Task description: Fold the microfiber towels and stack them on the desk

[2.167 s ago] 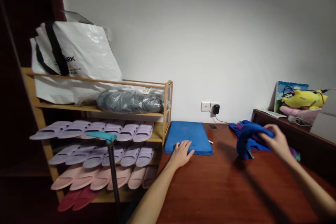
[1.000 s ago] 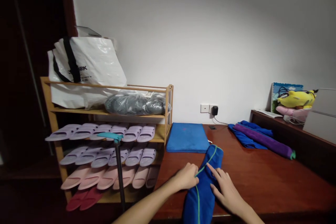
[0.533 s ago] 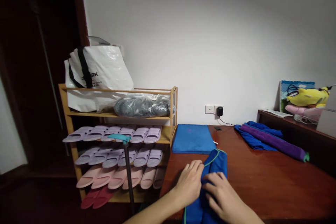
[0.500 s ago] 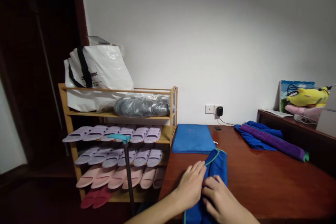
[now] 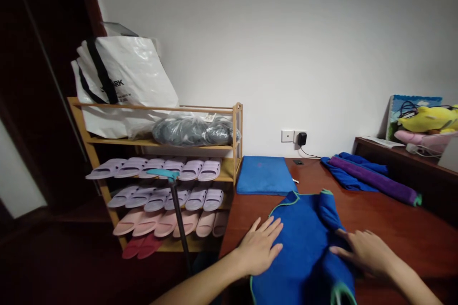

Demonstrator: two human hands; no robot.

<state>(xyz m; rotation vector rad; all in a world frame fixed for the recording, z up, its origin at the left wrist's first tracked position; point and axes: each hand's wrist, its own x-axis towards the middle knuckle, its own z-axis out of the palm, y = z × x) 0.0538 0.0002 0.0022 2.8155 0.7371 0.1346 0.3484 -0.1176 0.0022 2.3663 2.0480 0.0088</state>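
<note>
The left hand (image 5: 259, 248) lies flat, fingers spread, palm down on the left edge of the blue towel (image 5: 304, 248). The right hand (image 5: 361, 251) is also flat and open, pressing the towel's right side, where a fold of cloth bunches up just beyond its fingers.

In the head view the towel lies at the near edge of the table (image 5: 390, 228), partly opened out, its green-trimmed border showing at the far edge and its near end hanging over the table's front. As I judge it, spreading is well begun but unfinished: the right part is still doubled over and creased. A folded towel (image 5: 264, 175) sits further back by the wall, and a heap of blue and purple towels (image 5: 368, 181) lies at the right. A slipper rack (image 5: 161, 176) stands left of the table.
</note>
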